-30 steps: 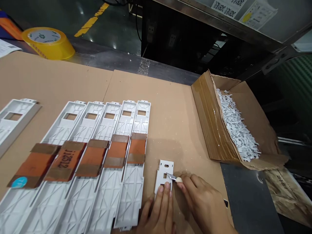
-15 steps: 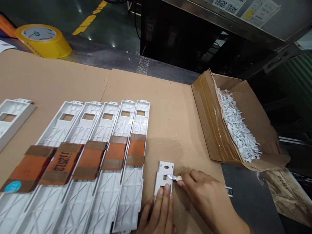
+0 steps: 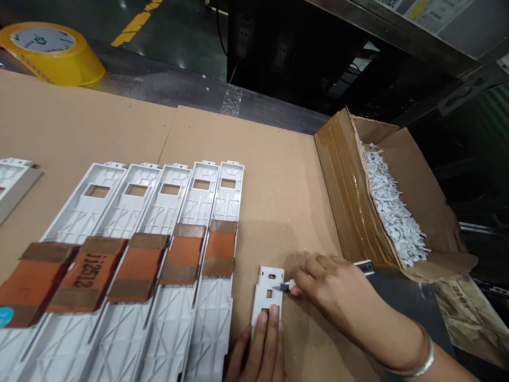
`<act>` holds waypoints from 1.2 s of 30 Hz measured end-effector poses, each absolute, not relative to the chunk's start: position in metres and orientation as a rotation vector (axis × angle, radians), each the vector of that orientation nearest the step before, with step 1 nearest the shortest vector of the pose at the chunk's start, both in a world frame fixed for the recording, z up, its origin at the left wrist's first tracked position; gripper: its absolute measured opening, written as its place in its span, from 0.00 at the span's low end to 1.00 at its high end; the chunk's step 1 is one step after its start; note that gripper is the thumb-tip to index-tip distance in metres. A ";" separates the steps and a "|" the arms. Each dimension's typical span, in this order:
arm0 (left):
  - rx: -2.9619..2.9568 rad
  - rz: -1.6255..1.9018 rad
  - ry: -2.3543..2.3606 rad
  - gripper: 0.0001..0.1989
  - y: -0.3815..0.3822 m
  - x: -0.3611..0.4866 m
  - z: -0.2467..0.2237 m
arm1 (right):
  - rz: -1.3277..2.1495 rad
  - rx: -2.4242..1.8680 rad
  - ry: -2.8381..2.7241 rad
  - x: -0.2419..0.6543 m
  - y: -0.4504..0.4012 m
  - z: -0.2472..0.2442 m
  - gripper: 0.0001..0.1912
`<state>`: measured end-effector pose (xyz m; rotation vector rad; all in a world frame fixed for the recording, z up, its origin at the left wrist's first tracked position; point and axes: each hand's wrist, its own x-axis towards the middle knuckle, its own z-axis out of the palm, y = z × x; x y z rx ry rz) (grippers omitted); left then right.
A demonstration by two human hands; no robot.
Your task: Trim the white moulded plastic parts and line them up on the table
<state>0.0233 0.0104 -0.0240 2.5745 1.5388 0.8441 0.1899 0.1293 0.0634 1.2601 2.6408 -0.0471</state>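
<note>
My left hand (image 3: 258,347) lies at the bottom of the view, its fingertips pressing down the lower end of a small white plastic plate (image 3: 268,281) with rectangular cutouts. My right hand (image 3: 334,286) grips a craft knife (image 3: 330,276). Its metal blade touches the plate beside the small square hole, and its handle runs back under my fingers to a dark end past them. A bangle circles my right wrist. The plate's lowest part is hidden under my left fingers.
Long white ribbed plastic panels (image 3: 226,191) lie side by side left of my hands, banded with orange-brown tape (image 3: 220,246). A cardboard box (image 3: 345,201) of white plastic pieces (image 3: 392,212) stands at right. A yellow tape roll (image 3: 51,55) sits beyond the cardboard work surface (image 3: 278,175).
My right hand has swung outward, so the knife handle now shows past my fingers and my forearm with its bangle is in view. The whole view has shifted, moving the panels left.
</note>
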 end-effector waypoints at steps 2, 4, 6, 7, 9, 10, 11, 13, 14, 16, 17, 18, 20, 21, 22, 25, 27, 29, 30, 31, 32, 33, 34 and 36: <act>2.584 0.801 1.520 0.18 0.010 0.023 -0.023 | -0.068 1.197 2.624 0.191 0.134 0.064 0.11; 2.599 0.784 1.510 0.18 0.011 0.022 -0.022 | -0.096 1.116 2.603 0.192 0.140 0.065 0.07; 2.615 0.800 1.517 0.18 0.012 0.022 -0.023 | -0.117 1.038 2.590 0.191 0.146 0.068 0.06; 2.624 0.815 1.522 0.18 0.012 0.022 -0.023 | -0.123 1.002 2.595 0.191 0.150 0.069 0.06; 2.639 0.842 1.522 0.18 0.013 0.023 -0.025 | -0.122 0.941 2.620 0.188 0.158 0.073 0.06; 2.644 0.856 1.522 0.17 0.014 0.023 -0.026 | -0.118 0.908 2.630 0.187 0.162 0.075 0.05; 2.651 0.870 1.523 0.17 0.014 0.024 -0.027 | -0.113 0.870 2.634 0.185 0.166 0.077 0.05; 2.661 0.891 1.538 0.15 0.014 0.024 -0.029 | -0.106 0.780 2.625 0.180 0.174 0.080 0.05; 2.662 0.895 1.549 0.14 0.013 0.025 -0.030 | -0.099 0.735 2.618 0.178 0.179 0.082 0.05; 2.662 0.891 1.553 0.14 0.013 0.025 -0.032 | -0.097 0.646 2.598 0.173 0.187 0.085 0.06; 2.665 0.891 1.549 0.14 0.012 0.026 -0.033 | -0.099 0.607 2.584 0.170 0.191 0.086 0.07; 2.675 0.894 1.543 0.14 0.012 0.025 -0.033 | -0.099 0.572 2.570 0.167 0.195 0.087 0.07; 2.714 0.909 1.531 0.13 0.013 0.025 -0.034 | -0.090 0.514 2.554 0.160 0.203 0.088 0.09; 2.743 0.912 1.526 0.13 0.014 0.024 -0.034 | -0.086 0.486 2.562 0.155 0.206 0.089 0.09; 2.776 0.911 1.519 0.13 0.015 0.023 -0.033 | -0.082 0.458 2.577 0.150 0.210 0.089 0.09; 2.844 0.897 1.484 0.14 0.020 0.020 -0.031 | -0.091 0.361 2.579 0.133 0.217 0.089 0.11; 2.853 0.888 1.469 0.16 0.022 0.018 -0.030 | -0.093 0.313 2.565 0.123 0.217 0.090 0.11; 2.847 0.886 1.459 0.18 0.022 0.018 -0.029 | -0.086 0.297 2.593 0.119 0.214 0.094 0.12; 2.843 0.885 1.460 0.18 0.021 0.018 -0.029 | -0.066 0.297 2.616 0.120 0.212 0.097 0.12; 2.833 0.885 1.468 0.19 0.021 0.018 -0.030 | -0.034 0.305 2.633 0.124 0.209 0.101 0.12; 2.818 0.886 1.478 0.18 0.020 0.019 -0.029 | 0.003 0.327 2.646 0.129 0.206 0.105 0.10; 2.804 0.887 1.486 0.18 0.019 0.020 -0.029 | 0.041 0.369 2.658 0.137 0.203 0.108 0.08; 2.788 0.886 1.492 0.18 0.018 0.021 -0.029 | 0.068 0.432 2.674 0.146 0.199 0.111 0.07; 2.743 0.887 1.503 0.19 0.018 0.022 -0.027 | 0.089 0.626 2.711 0.165 0.190 0.114 0.06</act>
